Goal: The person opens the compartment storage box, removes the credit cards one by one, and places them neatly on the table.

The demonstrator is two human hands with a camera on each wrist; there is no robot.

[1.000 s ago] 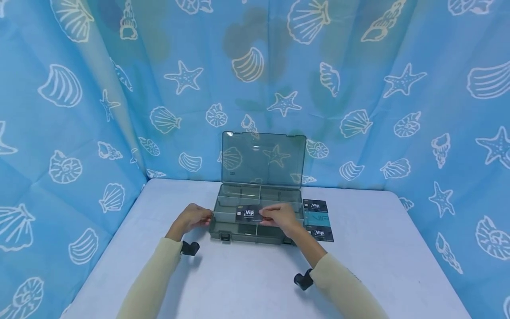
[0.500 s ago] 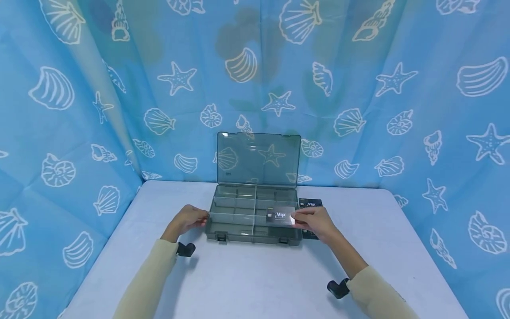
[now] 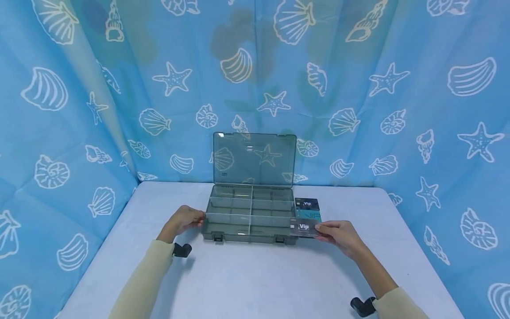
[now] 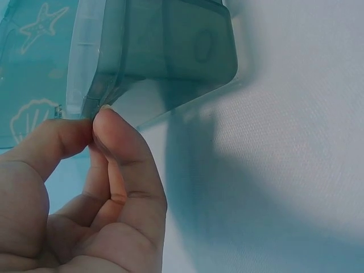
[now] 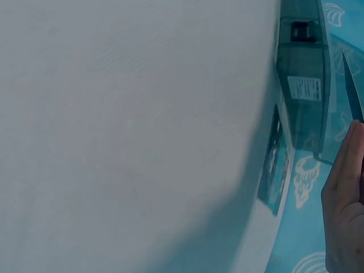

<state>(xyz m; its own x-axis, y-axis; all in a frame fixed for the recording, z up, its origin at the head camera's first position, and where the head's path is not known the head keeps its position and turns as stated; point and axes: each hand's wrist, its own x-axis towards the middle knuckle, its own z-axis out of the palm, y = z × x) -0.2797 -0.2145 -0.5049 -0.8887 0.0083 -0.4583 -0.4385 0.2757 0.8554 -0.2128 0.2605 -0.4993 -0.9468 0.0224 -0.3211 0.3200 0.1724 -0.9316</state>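
Note:
A grey see-through compartment box point(image 3: 249, 238) lies on the table with its lid point(image 3: 255, 159) raised at the back. At the box's left side, my left hand point(image 3: 184, 221) pinches its edge between thumb and index finger, seen close in the left wrist view at the box corner point(image 4: 94, 94). Beyond the right front corner, my right hand point(image 3: 344, 237) pinches a black card marked "Vip" point(image 3: 303, 227) by its right end. That card overlaps the box corner in the head view and appears edge-on in the right wrist view. Behind it lie another black Vip card point(image 3: 307, 203) and a teal card point(image 3: 309, 215).
The table point(image 3: 239, 283) has a white cloth. A blue curtain point(image 3: 358, 79) with shells and starfish hangs right behind it and at both sides. Black wrist cameras point(image 3: 182, 250) stick out at the sleeves. Dividers point(image 3: 251, 208) split the box into several compartments.
My right hand has carried the black card from over the middle of the box rightward to beyond its front right corner. My left hand has stayed at the box's left edge.

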